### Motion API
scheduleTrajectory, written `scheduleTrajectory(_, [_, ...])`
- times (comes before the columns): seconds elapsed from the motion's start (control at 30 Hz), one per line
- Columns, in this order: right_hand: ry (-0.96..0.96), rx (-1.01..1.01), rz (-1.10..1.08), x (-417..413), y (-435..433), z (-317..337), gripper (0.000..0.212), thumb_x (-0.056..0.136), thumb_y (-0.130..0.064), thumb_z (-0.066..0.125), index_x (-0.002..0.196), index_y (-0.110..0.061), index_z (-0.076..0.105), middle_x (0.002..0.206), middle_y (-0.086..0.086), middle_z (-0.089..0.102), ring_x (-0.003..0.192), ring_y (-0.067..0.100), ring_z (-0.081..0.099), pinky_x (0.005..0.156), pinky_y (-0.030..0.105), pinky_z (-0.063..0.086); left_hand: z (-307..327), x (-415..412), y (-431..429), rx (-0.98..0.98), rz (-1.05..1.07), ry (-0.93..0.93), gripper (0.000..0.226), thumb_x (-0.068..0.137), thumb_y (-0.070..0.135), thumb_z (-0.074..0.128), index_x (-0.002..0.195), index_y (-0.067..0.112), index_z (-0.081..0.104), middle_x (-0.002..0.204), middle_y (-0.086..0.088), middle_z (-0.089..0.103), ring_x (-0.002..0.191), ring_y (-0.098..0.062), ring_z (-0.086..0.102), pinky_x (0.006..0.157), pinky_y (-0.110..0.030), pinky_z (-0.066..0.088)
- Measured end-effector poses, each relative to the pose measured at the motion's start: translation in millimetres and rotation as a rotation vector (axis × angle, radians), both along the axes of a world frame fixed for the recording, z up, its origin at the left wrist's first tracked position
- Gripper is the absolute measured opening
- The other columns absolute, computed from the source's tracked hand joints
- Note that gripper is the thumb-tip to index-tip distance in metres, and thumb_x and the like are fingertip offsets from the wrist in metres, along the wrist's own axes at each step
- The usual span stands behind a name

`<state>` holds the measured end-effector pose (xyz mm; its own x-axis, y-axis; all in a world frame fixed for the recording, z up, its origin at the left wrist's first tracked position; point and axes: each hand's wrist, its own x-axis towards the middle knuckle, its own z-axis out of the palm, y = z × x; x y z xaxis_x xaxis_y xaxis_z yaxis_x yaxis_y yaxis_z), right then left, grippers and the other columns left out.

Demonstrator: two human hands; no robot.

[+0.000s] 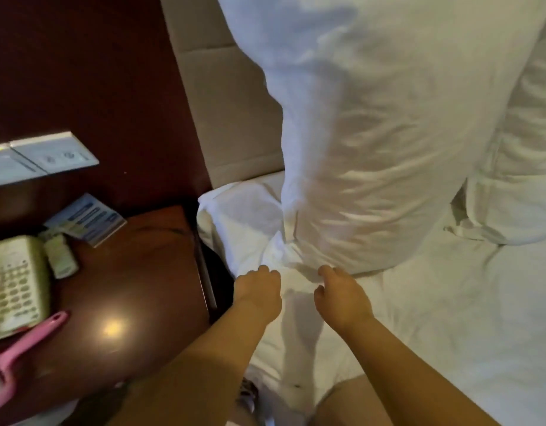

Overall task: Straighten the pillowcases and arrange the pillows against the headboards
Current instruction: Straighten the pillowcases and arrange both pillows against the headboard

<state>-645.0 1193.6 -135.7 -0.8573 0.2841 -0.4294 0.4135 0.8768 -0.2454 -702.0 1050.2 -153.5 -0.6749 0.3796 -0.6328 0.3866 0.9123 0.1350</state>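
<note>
A large white pillow is seen standing on end near the head corner of the bed, leaned toward the padded headboard. Its lower end is just beyond both hands, with loose pillowcase fabric bunched there. The left hand is curled at the bed's left edge, fingers bent onto the bunched fabric; whether fabric is actually pinched cannot be told. The right hand is held just beside it, loosely curled, fingertips touching or nearly touching the pillow's bottom edge; a grasp cannot be confirmed. A narrow gap of sheet is left between the two hands.

A second pillow is seen at the right, behind and partly hidden by the first, resting against the headboard side. Open sheet is left to the right and toward the foot of the bed.

Left of the bed a dark wooden tabletop is set close to the mattress edge. A telephone is placed at its left edge, a printed card near its far edge, and a pink handled tool at the near left corner. Wall sockets are mounted above.
</note>
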Motion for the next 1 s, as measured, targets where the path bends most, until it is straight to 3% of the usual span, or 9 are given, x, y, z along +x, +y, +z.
scheduleTrajectory(0.17, [-0.154, -0.026, 0.070, 3, -11, -43, 0.042, 0.093, -0.013, 0.043, 0.136, -0.014, 0.044, 0.134, 0.008, 0.051, 0.123, 0.027, 0.048, 0.097, 0.035, 0.042, -46, 0, -12, -0.049, 0.120, -0.058, 0.029, 0.095, 0.018, 0.042, 0.123, 0.015, 0.046, 0.125, -0.006, 0.043, 0.113, -0.027, 0.052, 0.074, -0.035, 0.038])
scheduleTrajectory(0.47, [-0.212, 0.013, 0.222, -10, -17, -81, 0.051, 0.095, -0.015, 0.044, 0.145, -0.014, 0.031, 0.146, 0.006, 0.040, 0.130, 0.025, 0.043, 0.104, 0.032, 0.038, -82, -5, 0, 0.026, 0.229, -0.032, 0.038, 0.095, 0.018, 0.047, 0.132, 0.019, 0.037, 0.126, -0.008, 0.038, 0.108, -0.028, 0.052, 0.067, -0.035, 0.037])
scheduleTrajectory(0.63, [-0.119, 0.169, 0.463, -29, -5, -97, 0.066, 0.097, -0.016, 0.045, 0.151, -0.005, 0.009, 0.158, 0.009, 0.018, 0.145, 0.023, 0.018, 0.118, 0.029, 0.014, -107, -12, 25, 0.111, 0.227, 0.202, 0.059, 0.090, 0.011, 0.056, 0.141, 0.023, 0.028, 0.132, -0.007, 0.037, 0.110, -0.025, 0.052, 0.076, -0.034, 0.043])
scheduleTrajectory(0.77, [-0.059, 0.282, 0.528, -44, 4, -134, 0.075, 0.096, -0.020, 0.047, 0.151, -0.003, 0.000, 0.161, 0.010, 0.007, 0.148, 0.022, 0.011, 0.119, 0.030, 0.010, -144, -20, 45, 0.106, 0.261, 0.336, 0.049, 0.093, 0.022, 0.056, 0.138, 0.018, 0.037, 0.124, -0.003, 0.048, 0.102, -0.020, 0.059, 0.071, -0.032, 0.047])
scheduleTrajectory(0.83, [-0.043, 0.309, 0.505, -50, 8, -155, 0.085, 0.089, -0.022, 0.061, 0.151, 0.001, 0.008, 0.158, 0.014, 0.016, 0.146, 0.024, 0.021, 0.118, 0.033, 0.018, -158, -27, 51, 0.113, 0.235, 0.445, 0.051, 0.091, 0.031, 0.060, 0.138, 0.018, 0.043, 0.126, -0.003, 0.052, 0.098, -0.019, 0.062, 0.069, -0.031, 0.050])
scheduleTrajectory(0.87, [-0.002, 0.316, 0.505, -54, 8, -163, 0.090, 0.077, -0.022, 0.074, 0.147, 0.005, 0.024, 0.151, 0.020, 0.033, 0.139, 0.028, 0.037, 0.114, 0.036, 0.031, -167, -29, 55, 0.142, 0.215, 0.446, 0.054, 0.093, 0.030, 0.056, 0.142, 0.015, 0.038, 0.134, -0.005, 0.048, 0.103, -0.022, 0.061, 0.074, -0.033, 0.050])
scheduleTrajectory(0.93, [0.087, 0.306, 0.561, -61, 10, -181, 0.086, 0.046, -0.020, 0.091, 0.121, 0.008, 0.059, 0.114, 0.023, 0.066, 0.103, 0.031, 0.067, 0.089, 0.040, 0.056, -181, -29, 61, 0.203, 0.193, 0.387, 0.054, 0.099, 0.025, 0.044, 0.147, 0.011, 0.025, 0.143, -0.009, 0.038, 0.113, -0.027, 0.056, 0.083, -0.037, 0.047])
scheduleTrajectory(1.0, [0.153, 0.404, 0.684, -68, 14, -191, 0.072, 0.033, -0.024, 0.091, 0.097, 0.002, 0.072, 0.085, 0.016, 0.072, 0.078, 0.027, 0.071, 0.075, 0.034, 0.059, -189, -27, 65, 0.200, 0.255, 0.396, 0.050, 0.099, 0.025, 0.042, 0.144, 0.013, 0.027, 0.140, -0.008, 0.040, 0.113, -0.026, 0.056, 0.085, -0.037, 0.045])
